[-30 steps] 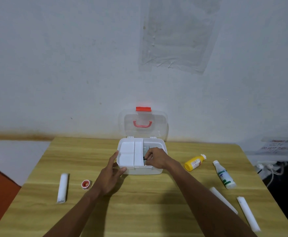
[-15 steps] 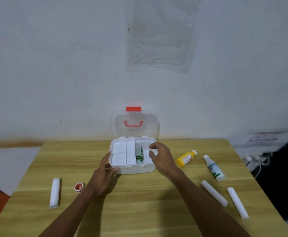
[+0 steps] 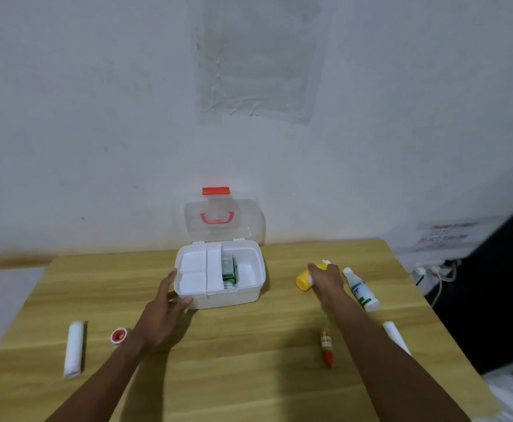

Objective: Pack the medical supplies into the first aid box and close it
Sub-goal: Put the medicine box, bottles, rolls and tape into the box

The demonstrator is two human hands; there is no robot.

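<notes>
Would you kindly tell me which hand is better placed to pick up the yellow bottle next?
Right. The right hand is directly at the yellow bottle, right of the first aid box, while the left hand steadies the box's front-left corner.

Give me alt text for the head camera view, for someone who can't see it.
A person's left hand rests against an open first aid box on a wooden table while the right hand reaches onto a yellow bottle; other supplies lie around.

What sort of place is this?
Likely a plain indoor room, not a clinic: a wooden table against a scuffed white wall, a power strip with cables beside it.
</notes>
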